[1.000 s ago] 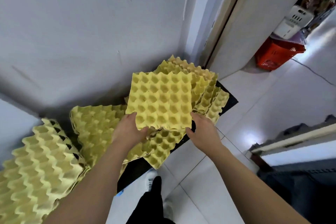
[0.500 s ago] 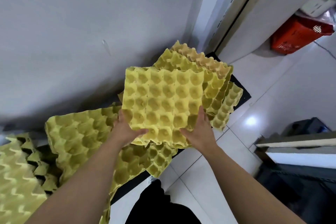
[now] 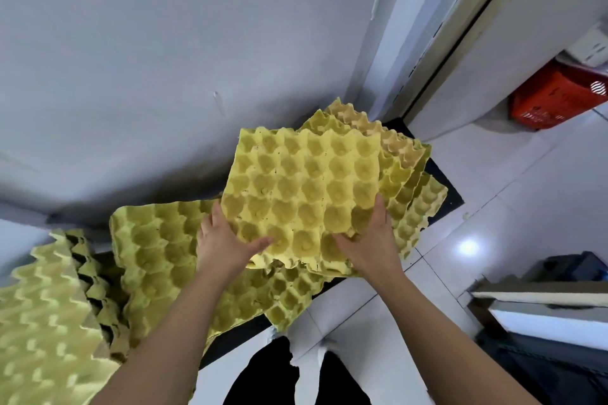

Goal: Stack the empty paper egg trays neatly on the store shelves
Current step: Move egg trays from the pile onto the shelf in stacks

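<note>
The only markings are white ones on the side of the red plastic basket (image 3: pixel 552 99) at the far right, and they are too blurred to read.

The square yellow moulded-paper egg tray (image 3: pixel 306 194) is held by both hands, with its cups facing up towards the camera. Its near edge sits at the hands and its far edge points towards the grey wall (image 3: pixel 131 76), turned slightly to the right. It looks close to square, so its long axis cannot be told. The left hand (image 3: pixel 223 243) grasps the near left corner, with the thumb lying across a cup on top and the fingers hidden underneath. The right hand (image 3: pixel 368 243) grasps the near right corner, with the thumb on top and a finger running up the right edge.

The tray is above a loose heap of yellow egg trays (image 3: pixel 404 168) fanned out on a black mat (image 3: pixel 441 181) on the white tiled floor (image 3: pixel 493 207). Whether it touches them cannot be told. Another slumped pile of greenish-yellow trays (image 3: pixel 154 246) lies just left of the left hand. Further left stands a tall nested stack of trays (image 3: pixel 39 312), showing its zigzag side.
</note>
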A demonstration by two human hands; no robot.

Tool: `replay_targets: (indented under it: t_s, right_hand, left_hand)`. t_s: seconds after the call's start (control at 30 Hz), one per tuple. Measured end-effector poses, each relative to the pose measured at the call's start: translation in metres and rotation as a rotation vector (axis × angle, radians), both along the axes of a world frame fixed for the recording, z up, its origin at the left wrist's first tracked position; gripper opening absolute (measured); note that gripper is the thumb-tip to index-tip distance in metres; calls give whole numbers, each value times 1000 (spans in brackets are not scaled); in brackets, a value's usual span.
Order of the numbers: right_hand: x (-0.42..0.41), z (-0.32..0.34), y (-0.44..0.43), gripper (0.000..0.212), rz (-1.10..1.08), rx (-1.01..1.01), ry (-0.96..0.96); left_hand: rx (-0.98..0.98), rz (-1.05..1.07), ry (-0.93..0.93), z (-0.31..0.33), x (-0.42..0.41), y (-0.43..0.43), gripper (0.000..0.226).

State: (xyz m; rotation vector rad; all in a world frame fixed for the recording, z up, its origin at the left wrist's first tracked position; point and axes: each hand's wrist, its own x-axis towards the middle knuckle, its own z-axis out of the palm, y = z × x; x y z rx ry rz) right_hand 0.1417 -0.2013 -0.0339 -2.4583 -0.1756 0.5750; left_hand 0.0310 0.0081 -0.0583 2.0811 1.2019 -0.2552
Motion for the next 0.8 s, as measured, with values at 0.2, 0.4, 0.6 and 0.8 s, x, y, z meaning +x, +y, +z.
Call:
replay_targets:
  t_s: [0.2, 0.4, 0.6, 0.8]
  right_hand:
    - [-2, 50, 2, 110, 137, 127, -132]
    - [-24, 101, 7, 107, 343, 260, -225]
    - [-70, 151, 24, 101, 546, 427, -277]
    - [-148, 201, 58, 100, 778, 552, -335]
  left_hand:
    - [145, 187, -146, 58, -36, -21, 129]
    - [286, 386, -258, 114, -99, -53, 133]
    - [389, 577, -368, 168, -183, -84, 134]
    - [556, 782, -449, 220, -283, -102, 127]
